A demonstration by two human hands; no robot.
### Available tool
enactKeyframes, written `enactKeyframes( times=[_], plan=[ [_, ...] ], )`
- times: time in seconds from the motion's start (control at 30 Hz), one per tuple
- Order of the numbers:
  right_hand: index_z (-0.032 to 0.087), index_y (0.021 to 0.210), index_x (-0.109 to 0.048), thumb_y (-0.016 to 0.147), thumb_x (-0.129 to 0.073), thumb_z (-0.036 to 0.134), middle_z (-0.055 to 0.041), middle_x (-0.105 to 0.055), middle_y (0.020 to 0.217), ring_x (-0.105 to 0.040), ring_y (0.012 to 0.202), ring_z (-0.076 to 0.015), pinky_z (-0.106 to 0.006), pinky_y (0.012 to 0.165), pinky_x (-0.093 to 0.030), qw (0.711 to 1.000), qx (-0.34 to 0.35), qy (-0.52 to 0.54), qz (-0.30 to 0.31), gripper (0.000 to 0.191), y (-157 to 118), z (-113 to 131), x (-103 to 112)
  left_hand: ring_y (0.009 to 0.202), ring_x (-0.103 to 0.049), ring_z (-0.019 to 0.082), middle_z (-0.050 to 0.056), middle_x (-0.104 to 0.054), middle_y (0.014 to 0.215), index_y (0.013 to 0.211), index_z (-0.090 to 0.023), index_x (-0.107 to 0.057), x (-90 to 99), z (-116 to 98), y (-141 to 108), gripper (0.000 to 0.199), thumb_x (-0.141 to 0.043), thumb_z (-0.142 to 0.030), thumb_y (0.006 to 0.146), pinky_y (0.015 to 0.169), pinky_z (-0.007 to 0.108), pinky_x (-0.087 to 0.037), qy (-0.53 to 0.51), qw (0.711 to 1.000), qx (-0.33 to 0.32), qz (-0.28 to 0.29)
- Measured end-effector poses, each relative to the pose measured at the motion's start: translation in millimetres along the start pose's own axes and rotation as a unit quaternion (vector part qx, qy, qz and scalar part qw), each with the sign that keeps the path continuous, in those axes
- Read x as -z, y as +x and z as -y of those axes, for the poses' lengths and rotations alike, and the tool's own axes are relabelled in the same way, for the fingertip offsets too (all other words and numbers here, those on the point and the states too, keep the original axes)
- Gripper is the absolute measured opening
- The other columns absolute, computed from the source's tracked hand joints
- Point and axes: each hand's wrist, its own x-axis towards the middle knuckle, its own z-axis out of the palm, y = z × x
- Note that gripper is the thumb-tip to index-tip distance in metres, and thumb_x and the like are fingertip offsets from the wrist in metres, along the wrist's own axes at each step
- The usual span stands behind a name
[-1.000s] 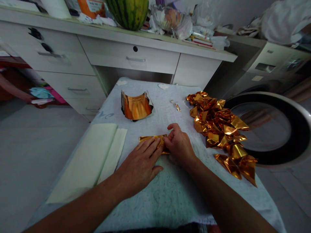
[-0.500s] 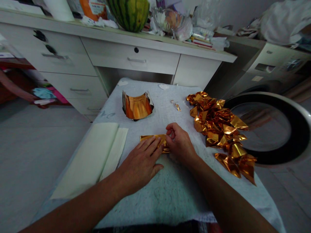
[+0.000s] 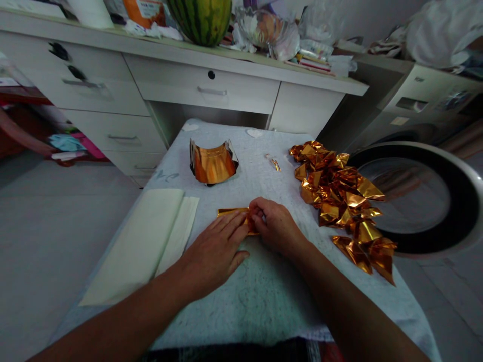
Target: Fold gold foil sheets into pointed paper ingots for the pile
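Observation:
A folded strip of shiny gold foil paper (image 3: 226, 211) lies on the cloth-covered table, partly hidden under both hands. My left hand (image 3: 216, 254) rests flat across it, fingers stretched out and pressing down. At the strip's right end, my right hand (image 3: 278, 224) is closed in a pinch, thumb and forefinger on the foil's edge. Beyond the hands stands a curved stack of gold foil sheets (image 3: 215, 163) with upturned ends. To the right lies a heap of folded gold foil pieces (image 3: 339, 191).
Pale paper sheets (image 3: 139, 241) lie left of my left forearm. Small foil scraps (image 3: 275, 163) sit near the heap. A white drawer desk (image 3: 199, 83) with a watermelon (image 3: 202, 20) on top stands behind the table. The round washing machine door (image 3: 458, 201) hangs open at the right.
My right hand has shifted slightly left along the foil strip, closer to my left fingers. My left hand stays flat on it, moved a little left.

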Motion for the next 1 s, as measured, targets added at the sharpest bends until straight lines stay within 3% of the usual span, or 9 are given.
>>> enactKeyframes(
  times=[0.17,0.3,0.57,0.73,0.9,1.0],
  plan=[
    [0.018,0.094,-0.057,0.079,-0.058,0.007,-0.0033,-0.061,0.088,-0.053,0.081,-0.0171,-0.029,0.076,-0.041,0.999,0.033,-0.035,0.008,0.018,0,-3,-5,0.106,-0.060,0.031,0.012,-0.064,0.112,0.117,-0.016,-0.061,10.7,-1,-2,0.032,-0.065,-0.026,0.087,0.089,0.050,-0.054,0.050,0.999,-0.016,-0.014],
    [0.017,0.095,-0.059,0.082,-0.059,0.010,-0.0058,-0.059,0.096,-0.052,0.091,-0.0192,-0.032,0.082,-0.041,0.995,0.055,-0.071,0.030,0.015,0,-5,-7,0.088,-0.065,0.026,0.009,-0.068,0.095,0.105,-0.015,-0.067,14.5,0,-5,0.019,-0.057,-0.023,0.091,0.076,0.045,-0.058,0.049,0.998,-0.037,-0.015],
    [0.018,0.092,-0.058,0.087,-0.058,0.017,-0.0058,-0.057,0.099,-0.050,0.092,-0.0194,-0.033,0.083,-0.039,0.991,0.041,-0.118,0.054,0.005,-3,3,-5,0.096,-0.069,0.025,0.016,-0.070,0.114,0.107,-0.009,-0.068,19.5,-4,-15,0.032,-0.039,-0.015,0.096,0.085,0.042,-0.059,0.082,0.995,-0.057,0.001],
    [0.018,0.099,-0.058,0.088,-0.061,0.041,-0.0089,-0.057,0.103,-0.048,0.091,-0.0229,-0.036,0.080,-0.039,0.987,0.031,-0.151,0.045,0.026,-7,11,-5,0.114,-0.064,0.025,0.017,-0.065,0.127,0.125,-0.008,-0.059,19.1,-7,-19,0.047,-0.032,-0.002,0.087,0.096,0.041,-0.054,0.096,0.994,-0.039,0.041],
    [0.017,0.101,-0.057,0.086,-0.058,0.054,-0.0107,-0.057,0.103,-0.048,0.091,-0.0248,-0.039,0.080,-0.040,0.985,0.032,-0.167,0.034,0.040,-9,16,-8,0.119,-0.061,0.030,0.017,-0.064,0.130,0.124,-0.013,-0.060,13.9,1,-29,0.045,-0.032,-0.006,0.090,0.093,0.048,-0.055,0.107,0.992,-0.008,0.059],
    [0.017,0.103,-0.056,0.083,-0.064,0.054,-0.0113,-0.057,0.105,-0.047,0.092,-0.0257,-0.040,0.081,-0.040,0.985,0.023,-0.168,0.035,0.042,-9,17,-10,0.119,-0.061,0.032,0.017,-0.065,0.127,0.118,-0.013,-0.064,13.0,6,-35,0.039,-0.034,-0.008,0.093,0.094,0.050,-0.054,0.102,0.993,-0.005,0.056]
  ],
)
